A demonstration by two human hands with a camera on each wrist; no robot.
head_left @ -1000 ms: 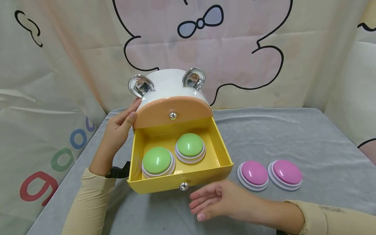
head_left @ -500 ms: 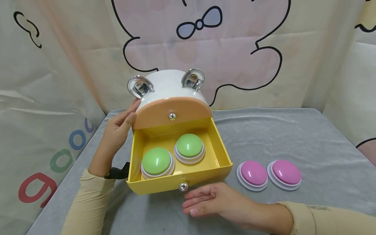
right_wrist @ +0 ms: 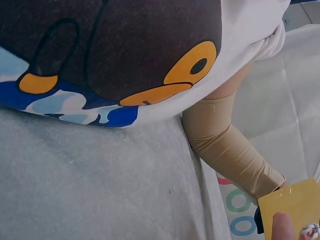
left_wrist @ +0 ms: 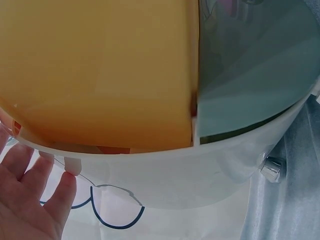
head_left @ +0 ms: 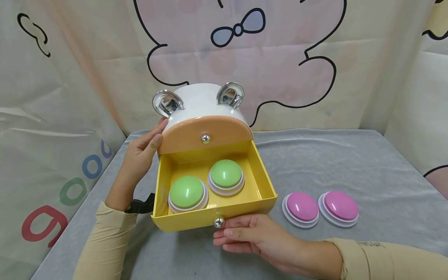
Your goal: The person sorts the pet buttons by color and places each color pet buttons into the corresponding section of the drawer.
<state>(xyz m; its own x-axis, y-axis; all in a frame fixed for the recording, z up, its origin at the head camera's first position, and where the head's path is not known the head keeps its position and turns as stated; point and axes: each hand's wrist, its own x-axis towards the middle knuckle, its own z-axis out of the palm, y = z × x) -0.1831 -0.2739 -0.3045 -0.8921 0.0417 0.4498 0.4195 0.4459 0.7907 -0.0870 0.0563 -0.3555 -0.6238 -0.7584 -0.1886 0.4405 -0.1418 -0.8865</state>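
A white animal-shaped drawer box (head_left: pixel 201 96) with silver ears stands centre-left in the head view. Its yellow drawer (head_left: pixel 260 171) is pulled out and holds two green domed push buttons (head_left: pixel 186 191) on pale bases. My left hand (head_left: pixel 141 153) rests on the box's left side; in the left wrist view its fingertips touch the white shell's rim (left_wrist: pixel 145 165). My right hand (head_left: pixel 255 235) is at the drawer front, index fingertip right beside the silver knob (head_left: pixel 219 222). In the right wrist view a fingertip lies over the yellow front, next to the knob (right_wrist: pixel 310 232).
Two pink domed push buttons (head_left: pixel 302 206) on pale bases sit side by side right of the drawer. An orange upper drawer (head_left: pixel 206 134) above the yellow one is closed. Grey cloth (head_left: pixel 350 155) covers the table; printed curtains (head_left: pixel 273 70) stand behind and at the sides.
My right hand has moved left and up to the drawer's knob, its thumb and fingers drawing closer together. My left hand, the box and all the buttons have stayed in place.
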